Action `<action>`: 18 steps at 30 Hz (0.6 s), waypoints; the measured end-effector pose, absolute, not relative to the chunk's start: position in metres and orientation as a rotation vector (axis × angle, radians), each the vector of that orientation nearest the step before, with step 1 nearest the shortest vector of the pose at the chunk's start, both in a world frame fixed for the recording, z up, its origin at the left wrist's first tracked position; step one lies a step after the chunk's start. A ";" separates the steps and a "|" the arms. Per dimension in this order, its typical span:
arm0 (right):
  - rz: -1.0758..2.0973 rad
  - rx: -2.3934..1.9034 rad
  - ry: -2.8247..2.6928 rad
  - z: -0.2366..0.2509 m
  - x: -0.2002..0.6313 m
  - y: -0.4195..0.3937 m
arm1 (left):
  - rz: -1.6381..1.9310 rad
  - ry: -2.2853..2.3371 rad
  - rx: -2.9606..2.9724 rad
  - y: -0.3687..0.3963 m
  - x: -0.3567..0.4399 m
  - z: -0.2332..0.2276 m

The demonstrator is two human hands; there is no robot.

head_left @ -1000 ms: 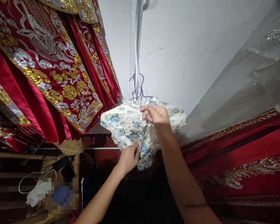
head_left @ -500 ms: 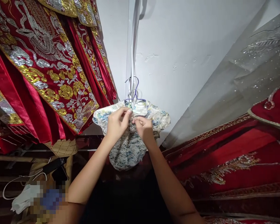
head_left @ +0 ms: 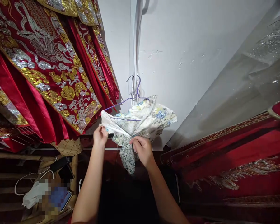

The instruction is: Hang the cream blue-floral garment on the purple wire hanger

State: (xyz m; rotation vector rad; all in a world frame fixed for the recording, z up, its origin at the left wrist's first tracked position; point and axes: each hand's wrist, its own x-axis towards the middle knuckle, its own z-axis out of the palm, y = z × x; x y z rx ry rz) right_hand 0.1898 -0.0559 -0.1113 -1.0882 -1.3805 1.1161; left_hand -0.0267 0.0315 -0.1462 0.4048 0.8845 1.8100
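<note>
A white floral shirt (head_left: pixel 161 115) with blue and green print hangs on a purple hanger (head_left: pixel 138 90). Its front is spread, so one arm and part of the lower bar of the hanger show. My left hand (head_left: pixel 101 136) pinches the left side of the shirt, just below the hanger's left end. Nearer the middle, my right hand (head_left: pixel 142 148) is closed on the front edge of the cloth. The lower part of the shirt dangles bunched beneath my hands. By its hook the hanger hangs at a white strap (head_left: pixel 135 46) on the wall.
Red costumes with gold and silver embroidery (head_left: pixel 67 74) hang on the left. More red embroidered cloth (head_left: pixel 224 149) and a clear plastic cover (head_left: pixel 245 77) are on the right. A wooden rack at lower left bears a white cable (head_left: pixel 17 183) and a phone (head_left: pixel 66 200).
My left hand has moved left and down from the collar, pulling the shirt's left side open and off part of the hanger. My right hand has dropped lower with the front edge.
</note>
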 end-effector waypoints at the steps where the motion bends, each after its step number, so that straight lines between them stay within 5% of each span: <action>1: 1.121 -1.094 -1.357 -0.116 0.193 -0.057 | 1.744 0.914 0.408 0.028 -0.017 -0.156; 6: 1.108 -1.240 -1.290 -0.149 0.219 -0.060 | 1.453 1.032 0.659 0.004 0.025 -0.180; 12: 0.843 -1.371 -1.344 -0.162 0.234 -0.055 | 1.490 0.960 1.219 -0.019 0.055 -0.134; 18: 1.219 -0.904 -1.411 -0.138 0.215 -0.054 | 1.346 0.828 1.683 -0.040 0.078 -0.087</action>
